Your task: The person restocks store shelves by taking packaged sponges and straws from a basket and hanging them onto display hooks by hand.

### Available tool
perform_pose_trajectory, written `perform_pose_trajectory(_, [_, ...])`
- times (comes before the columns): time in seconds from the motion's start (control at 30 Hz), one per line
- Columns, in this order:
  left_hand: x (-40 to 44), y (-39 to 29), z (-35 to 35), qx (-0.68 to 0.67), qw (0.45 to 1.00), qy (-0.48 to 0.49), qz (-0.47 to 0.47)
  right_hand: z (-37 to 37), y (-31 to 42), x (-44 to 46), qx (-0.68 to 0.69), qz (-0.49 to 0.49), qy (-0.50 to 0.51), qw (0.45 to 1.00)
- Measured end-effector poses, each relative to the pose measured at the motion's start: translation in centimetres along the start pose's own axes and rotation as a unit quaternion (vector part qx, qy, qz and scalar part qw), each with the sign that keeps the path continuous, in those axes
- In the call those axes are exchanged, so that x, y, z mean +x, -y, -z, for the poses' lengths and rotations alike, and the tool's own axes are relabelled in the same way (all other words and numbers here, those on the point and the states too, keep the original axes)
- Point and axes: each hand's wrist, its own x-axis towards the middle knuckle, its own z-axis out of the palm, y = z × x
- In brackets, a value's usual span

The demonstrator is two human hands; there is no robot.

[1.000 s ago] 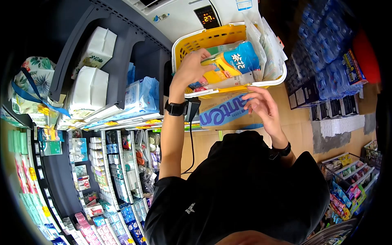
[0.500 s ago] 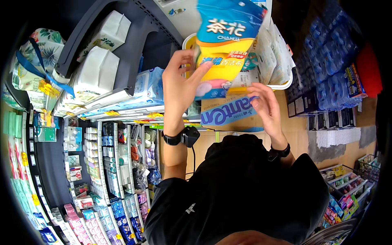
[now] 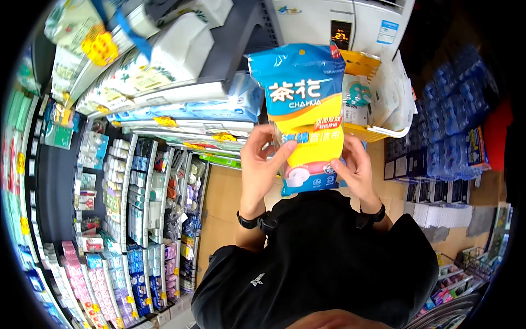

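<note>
A blue and yellow pack of sponge scouring pads (image 3: 312,118), marked CHAHUA, is held upright in front of my chest, its printed face toward me. My left hand (image 3: 263,164) grips its left edge, with the thumb across the front. On the lower right edge, my right hand (image 3: 355,167) pinches the pack with thumb and fingers. Just beyond the pack stands a yellow and white basket (image 3: 378,131). Inside it are white packets (image 3: 389,98) and a white and green package (image 3: 356,101), partly hidden by the pack.
Left of me, a shelf holds large white packs (image 3: 181,49) and blue packs (image 3: 235,101). Racks of hanging goods (image 3: 142,208) run down the left side. A white appliance (image 3: 350,24) stands ahead. Wrapped bottle packs (image 3: 449,126) are stacked at the right.
The pack has come down and closer to my chest, standing straighter. My right hand has moved onto its edge. The cardboard box seen below it before is now out of sight.
</note>
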Motion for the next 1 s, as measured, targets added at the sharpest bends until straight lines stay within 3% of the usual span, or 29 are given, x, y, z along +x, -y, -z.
perform_pose_trajectory(0.3, [-6.4,-1.1,6.8,-0.052,0.991,-0.117,-0.021,-6.4,-0.7,0.2,0.006,-0.012,0.138,0.990])
perform_pose_trajectory(0.47, [-10.5,-2.6,12.0,-0.056,0.977,-0.206,-0.024,-13.0,-1.5,0.8,0.049,-0.075,0.213,0.973])
perform_pose_trajectory(0.67, [-16.5,-3.4,19.0,-0.032,0.918,-0.374,-0.126,-22.0,-3.1,0.9,0.077,-0.142,0.350,0.923])
perform_pose_trajectory(0.77, [-19.7,-4.3,22.3,-0.029,0.894,-0.432,-0.119,-26.5,-5.0,0.3,0.089,-0.153,0.395,0.901])
perform_pose_trajectory(1.0, [-25.3,-5.4,28.5,-0.036,0.872,-0.476,-0.111,-35.8,-6.9,-1.5,0.114,-0.163,0.429,0.881])
